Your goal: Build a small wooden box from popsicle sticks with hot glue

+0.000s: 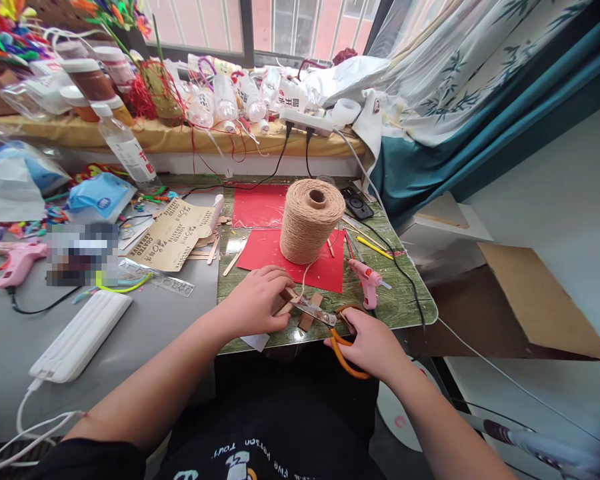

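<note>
My right hand (375, 340) is wrapped around the orange-handled scissors (347, 360), whose blades point left toward my other hand. In the fingers of my left hand (255, 300) is a small light-brown flat piece (284, 307), mostly hidden by the fingers. A strand of twine (305, 277) runs down from the big twine spool (313, 220) to the scissor blades beside that piece. The spool stands upright on red sheets (253, 253). Below the blades lies a small brown cardboard piece (310, 313).
A pink glue gun (367, 283) lies right of the scissors, near a yellow pencil-like stick (375, 248). Sandpaper sheets (173, 233), craft sticks and a white power strip (80, 337) lie to the left. Plastic bottles (225, 100) line the sill. An open cardboard box (550, 300) is at right.
</note>
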`<control>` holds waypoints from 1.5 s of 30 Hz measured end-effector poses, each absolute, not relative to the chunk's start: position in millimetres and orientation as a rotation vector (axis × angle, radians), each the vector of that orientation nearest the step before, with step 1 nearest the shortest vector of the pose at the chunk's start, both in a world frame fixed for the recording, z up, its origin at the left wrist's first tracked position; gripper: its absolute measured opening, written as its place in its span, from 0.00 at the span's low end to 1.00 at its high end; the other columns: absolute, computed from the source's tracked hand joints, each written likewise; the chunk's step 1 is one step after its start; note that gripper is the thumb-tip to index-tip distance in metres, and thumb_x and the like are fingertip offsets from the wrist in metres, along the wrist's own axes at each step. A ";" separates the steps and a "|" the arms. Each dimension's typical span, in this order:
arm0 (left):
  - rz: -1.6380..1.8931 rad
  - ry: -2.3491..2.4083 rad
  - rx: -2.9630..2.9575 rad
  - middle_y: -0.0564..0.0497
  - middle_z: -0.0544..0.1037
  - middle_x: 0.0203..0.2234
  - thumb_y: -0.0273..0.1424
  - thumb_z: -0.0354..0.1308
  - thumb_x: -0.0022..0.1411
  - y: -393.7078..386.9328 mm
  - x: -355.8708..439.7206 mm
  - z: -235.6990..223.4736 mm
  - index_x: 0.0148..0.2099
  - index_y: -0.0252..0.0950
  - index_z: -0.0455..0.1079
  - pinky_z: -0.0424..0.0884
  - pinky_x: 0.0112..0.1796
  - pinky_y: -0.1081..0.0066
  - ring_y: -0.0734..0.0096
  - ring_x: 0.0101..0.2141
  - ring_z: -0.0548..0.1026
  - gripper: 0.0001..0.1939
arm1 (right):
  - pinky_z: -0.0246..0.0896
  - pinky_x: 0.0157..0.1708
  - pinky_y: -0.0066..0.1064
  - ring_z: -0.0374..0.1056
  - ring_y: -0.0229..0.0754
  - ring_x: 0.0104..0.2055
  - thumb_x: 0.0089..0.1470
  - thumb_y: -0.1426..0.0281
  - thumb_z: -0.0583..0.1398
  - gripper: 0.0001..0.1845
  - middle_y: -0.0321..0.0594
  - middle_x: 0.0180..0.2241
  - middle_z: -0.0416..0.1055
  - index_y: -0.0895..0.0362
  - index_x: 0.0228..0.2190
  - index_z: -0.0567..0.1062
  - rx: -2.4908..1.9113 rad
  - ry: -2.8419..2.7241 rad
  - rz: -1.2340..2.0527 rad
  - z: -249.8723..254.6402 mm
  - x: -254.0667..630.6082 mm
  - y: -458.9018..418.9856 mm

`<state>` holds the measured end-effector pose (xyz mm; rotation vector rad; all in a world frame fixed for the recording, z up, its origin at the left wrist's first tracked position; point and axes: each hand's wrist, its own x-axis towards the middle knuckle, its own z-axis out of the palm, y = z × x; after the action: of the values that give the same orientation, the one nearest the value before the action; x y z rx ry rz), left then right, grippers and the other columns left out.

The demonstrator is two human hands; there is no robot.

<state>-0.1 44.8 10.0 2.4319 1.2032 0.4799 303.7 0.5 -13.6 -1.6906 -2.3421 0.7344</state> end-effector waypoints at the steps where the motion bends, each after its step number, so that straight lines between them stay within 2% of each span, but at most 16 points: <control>1: 0.483 1.216 2.425 0.44 0.78 0.53 0.35 0.64 0.56 44.7 -0.2 9.8 0.58 0.41 0.69 0.68 0.61 0.49 0.48 0.59 0.72 0.26 | 0.53 0.31 0.30 0.67 0.42 0.32 0.52 0.53 0.70 0.20 0.36 0.34 0.74 0.51 0.37 0.73 -1.675 -2.357 0.707 -13.5 305.6 2.9; 6: 0.499 1.270 2.386 0.42 0.76 0.54 0.35 0.65 0.56 43.9 0.1 8.8 0.61 0.40 0.65 0.69 0.60 0.49 0.47 0.59 0.72 0.31 | 0.52 0.30 0.31 0.68 0.43 0.32 0.53 0.54 0.69 0.19 0.37 0.35 0.75 0.52 0.39 0.75 -1.625 -2.403 0.655 -16.6 310.8 10.5; 26: 0.491 1.272 2.391 0.42 0.77 0.54 0.35 0.64 0.56 43.8 0.6 9.1 0.61 0.40 0.64 0.69 0.60 0.49 0.47 0.59 0.72 0.31 | 0.55 0.33 0.32 0.71 0.44 0.34 0.56 0.55 0.67 0.14 0.38 0.33 0.77 0.52 0.34 0.74 -1.560 -2.430 0.561 -23.5 311.0 13.1; 34: 0.502 1.276 2.394 0.42 0.76 0.55 0.35 0.64 0.57 43.8 1.5 6.5 0.61 0.39 0.64 0.68 0.61 0.49 0.47 0.60 0.71 0.30 | 0.54 0.31 0.32 0.71 0.44 0.33 0.57 0.55 0.67 0.14 0.38 0.33 0.78 0.52 0.35 0.74 -1.567 -2.440 0.534 -27.3 311.1 12.6; 45: 0.502 1.280 2.387 0.42 0.77 0.53 0.35 0.64 0.57 43.8 1.5 8.0 0.60 0.39 0.65 0.68 0.61 0.50 0.48 0.60 0.72 0.29 | 0.57 0.33 0.34 0.74 0.46 0.34 0.57 0.58 0.67 0.13 0.39 0.30 0.78 0.53 0.31 0.72 -1.439 -2.449 0.275 -44.5 315.6 12.4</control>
<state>1.5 43.8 8.0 2.3871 1.2802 0.5017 315.6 12.4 -44.5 -1.4388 -2.4487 0.2747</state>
